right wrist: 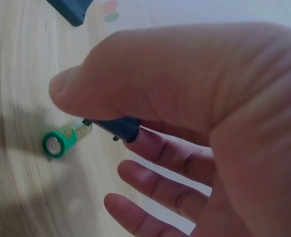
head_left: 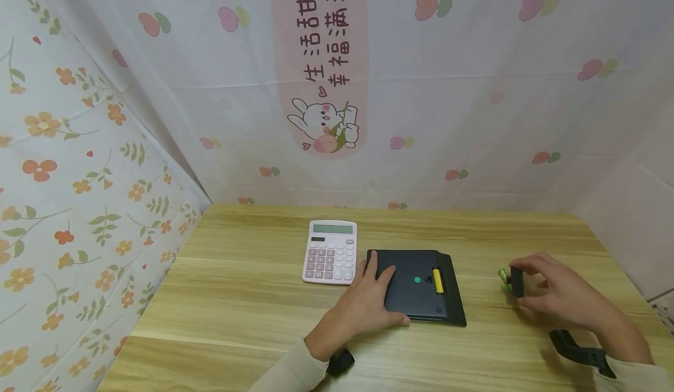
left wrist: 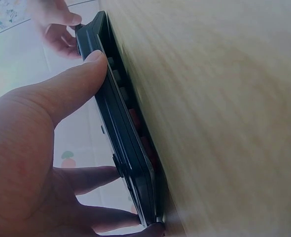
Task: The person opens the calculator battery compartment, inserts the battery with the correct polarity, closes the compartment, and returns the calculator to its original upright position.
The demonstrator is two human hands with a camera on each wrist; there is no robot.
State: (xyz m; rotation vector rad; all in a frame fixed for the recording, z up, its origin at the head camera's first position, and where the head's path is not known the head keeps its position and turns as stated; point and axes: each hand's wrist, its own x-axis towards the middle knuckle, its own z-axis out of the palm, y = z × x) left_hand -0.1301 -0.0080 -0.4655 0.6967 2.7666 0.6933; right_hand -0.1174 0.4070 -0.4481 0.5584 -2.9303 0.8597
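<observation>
Closest in, sleeves: a pale left sleeve (head_left: 292, 370) and right sleeve (head_left: 634, 378), each with a black wrist mount (head_left: 341, 363) beside it.
Left hand: (head_left: 365, 304) spread wide on the left end of the dark calculator, thumb against its near edge, other fingertips on its back and toward its far left corner.
Right hand: (head_left: 563, 292) thumb and forefinger narrowed, pinching a small dark cover (head_left: 518, 282); the remaining fingers are apart from it, loosely bent.
Green battery: (right wrist: 60, 143) lying on the table just beyond the cover, partly hidden by it from the head view.
Dark calculator: (head_left: 402, 289) face down between the two hands, back up, its keys visible underneath from the left wrist.
Battery slot: on the calculator's right part, uncovered, with a yellow battery (head_left: 438, 281) in it; a green dot (head_left: 418, 279) sits to its left.
Pale calculator: (head_left: 329, 251) pink and white, face up, beyond the left hand.
Table: (head_left: 237, 304) wood-grained.
Cloths: a flowered cloth (head_left: 79, 216) at left; behind the table, a fruit-printed cloth (head_left: 474, 105) with a rabbit drawing (head_left: 318, 120).
</observation>
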